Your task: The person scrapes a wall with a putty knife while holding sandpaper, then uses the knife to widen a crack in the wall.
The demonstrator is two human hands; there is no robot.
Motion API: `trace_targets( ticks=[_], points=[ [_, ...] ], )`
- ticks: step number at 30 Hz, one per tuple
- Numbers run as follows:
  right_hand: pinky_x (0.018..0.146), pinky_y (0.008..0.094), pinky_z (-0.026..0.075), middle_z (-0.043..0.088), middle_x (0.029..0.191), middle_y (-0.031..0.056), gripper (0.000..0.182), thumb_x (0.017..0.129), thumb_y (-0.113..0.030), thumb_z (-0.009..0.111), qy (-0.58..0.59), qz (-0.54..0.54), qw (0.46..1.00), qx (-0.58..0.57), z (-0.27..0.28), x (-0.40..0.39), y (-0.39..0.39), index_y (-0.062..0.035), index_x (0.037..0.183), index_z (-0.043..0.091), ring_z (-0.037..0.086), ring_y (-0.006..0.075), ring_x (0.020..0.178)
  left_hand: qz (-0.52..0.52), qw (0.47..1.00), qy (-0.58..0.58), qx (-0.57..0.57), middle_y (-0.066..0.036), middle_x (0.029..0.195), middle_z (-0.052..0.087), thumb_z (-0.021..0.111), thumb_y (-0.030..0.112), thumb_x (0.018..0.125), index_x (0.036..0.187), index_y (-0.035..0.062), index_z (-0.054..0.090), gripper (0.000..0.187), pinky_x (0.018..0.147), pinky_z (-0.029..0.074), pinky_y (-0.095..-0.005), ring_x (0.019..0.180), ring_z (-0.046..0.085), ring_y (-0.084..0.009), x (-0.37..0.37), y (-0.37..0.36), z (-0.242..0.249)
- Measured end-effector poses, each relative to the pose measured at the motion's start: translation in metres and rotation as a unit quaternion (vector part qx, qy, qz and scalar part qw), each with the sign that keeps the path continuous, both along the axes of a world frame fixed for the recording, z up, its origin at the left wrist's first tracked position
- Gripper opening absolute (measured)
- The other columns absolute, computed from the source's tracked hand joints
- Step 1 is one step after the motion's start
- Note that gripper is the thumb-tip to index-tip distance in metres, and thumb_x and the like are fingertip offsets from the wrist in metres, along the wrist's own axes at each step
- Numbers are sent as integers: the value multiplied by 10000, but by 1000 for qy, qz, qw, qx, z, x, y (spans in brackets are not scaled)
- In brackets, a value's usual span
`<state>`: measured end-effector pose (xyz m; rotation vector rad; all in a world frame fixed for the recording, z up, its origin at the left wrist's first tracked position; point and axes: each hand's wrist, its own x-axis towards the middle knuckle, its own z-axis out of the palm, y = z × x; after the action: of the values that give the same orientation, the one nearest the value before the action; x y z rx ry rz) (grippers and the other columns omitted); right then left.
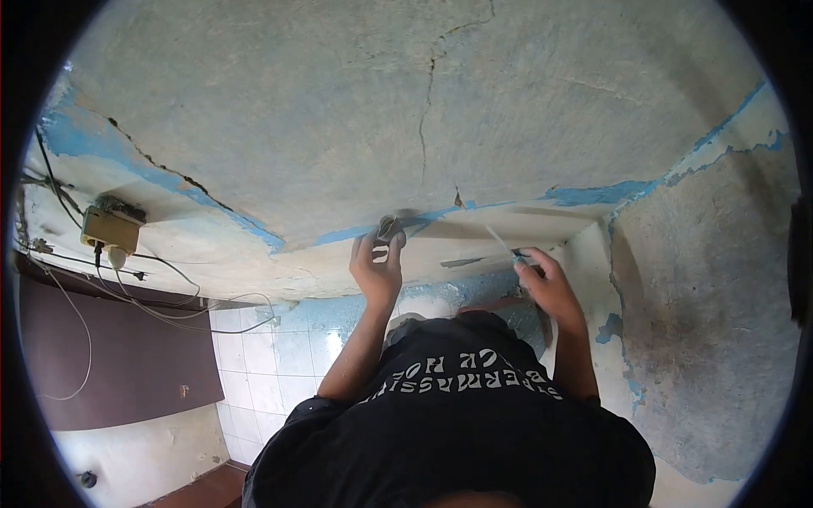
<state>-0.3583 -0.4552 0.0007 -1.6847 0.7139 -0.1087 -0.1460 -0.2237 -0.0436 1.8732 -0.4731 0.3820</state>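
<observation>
From where I stand, at the far left, a yellowish, box-shaped socket block [111,230] sits on the pale wall, with plugs in it and thin cables hanging about.

More to the right, the left hand [375,273] is closed with its fingertips around a small, dark, round piece [389,230], close to the blue-edged grey plaster [339,234]; if it touches the wall, I cannot tell. This piece should be light and rather stiff, I think, and the good place to hold it is its outer rim. It looks dull and dark, with a paler curved part inside; its exact kind is not clear to me.

Further right, the right hand [550,289] grips a thin, straight, pale tool [500,241] by its blue-green end, just beside the wall. I judge it light and stiff, easiest to guide from that thicker end. Its shaft looks narrow and whitish, and it points up and left.
</observation>
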Motion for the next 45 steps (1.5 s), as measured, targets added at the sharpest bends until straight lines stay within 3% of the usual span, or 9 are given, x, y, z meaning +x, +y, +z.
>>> trace_targets(
  ticks=[4, 5, 9, 14, 19, 29, 34, 37, 45],
  points=[
    [734, 309, 491, 679, 939, 84, 435, 1003, -280, 654, -38, 71, 997, -21, -3, 20, 26, 12, 1320, 597, 597, 138, 820, 0, 998, 54, -42, -148, 1020, 698, 782, 53, 887, 1153, -16, 704, 286, 683, 629, -323, 885, 724, -242, -6, 16, -6],
    [543, 232, 360, 556, 775, -19, 389, 1018, -198, 623, -60, 81, 995, 11, -7, 27, 31, -14, 1356, 569, 445, 49, 633, -10, 996, 72, -48, -159, 1053, 704, 773, 56, 898, 1184, -17, 698, 304, 696, 629, -329, 919, 730, -243, -6, 18, -12],
    [700, 289, 472, 620, 868, 35, 388, 1037, -207, 585, -42, 95, 995, 16, 14, 41, 39, 9, 1358, 558, 540, 113, 759, -23, 991, 116, -62, -181, 1074, 714, 755, 72, 920, 1236, -31, 670, 343, 732, 626, -345, 934, 732, -251, -7, 31, -18],
    [535, 230, 339, 490, 767, -25, 356, 1082, -166, 506, -26, 98, 995, 6, 36, 18, 23, -5, 1396, 465, 400, 55, 611, -41, 985, 151, -78, -196, 1027, 725, 703, 111, 970, 1272, -31, 606, 347, 721, 613, -356, 954, 734, -267, -1, 46, -7],
    [502, 226, 346, 513, 717, -34, 210, 1063, -221, 568, -17, 49, 998, 40, 35, 23, 29, -23, 1132, 581, 424, 47, 556, -32, 982, 159, -92, -197, 1028, 722, 687, 120, 982, 1257, -33, 593, 329, 712, 606, -350, 946, 732, -260, -1, 51, -10],
    [571, 266, 414, 525, 798, -2, 242, 1091, -268, 519, 76, 160, 984, 34, 28, 41, 3, -32, 1146, 514, 457, 81, 647, 4, 964, 207, -168, -161, 953, 718, 711, 140, 978, 1161, -32, 583, 282, 732, 602, -340, 888, 720, -208, -23, 23, -13],
    [637, 281, 437, 505, 818, -1, 279, 1107, -307, 484, 71, 139, 988, -9, 33, 45, -4, -32, 1140, 515, 462, 100, 705, -25, 911, 324, -255, -152, 1053, 685, 655, 181, 1027, 1283, -13, 499, 357, 749, 610, -336, 938, 700, -205, -43, -7, -12],
    [514, 236, 361, 484, 773, -17, 220, 1118, -293, 451, 41, 197, 979, -24, 22, 50, -18, -82, 1155, 499, 412, 65, 596, -12, 900, 331, -282, -164, 1140, 657, 628, 186, 1043, 1348, -8, 443, 406, 748, 615, -332, 977, 694, -218, -45, -21, -19],
    [504, 238, 377, 528, 831, 7, 239, 1108, -259, 467, 81, 226, 969, 54, 45, 63, -25, -42, 1192, 519, 444, 68, 590, -2, 889, 351, -294, -165, 1119, 653, 642, 186, 1034, 1340, -3, 424, 420, 741, 626, -342, 980, 696, -221, -42, -38, -16]
  ],
)
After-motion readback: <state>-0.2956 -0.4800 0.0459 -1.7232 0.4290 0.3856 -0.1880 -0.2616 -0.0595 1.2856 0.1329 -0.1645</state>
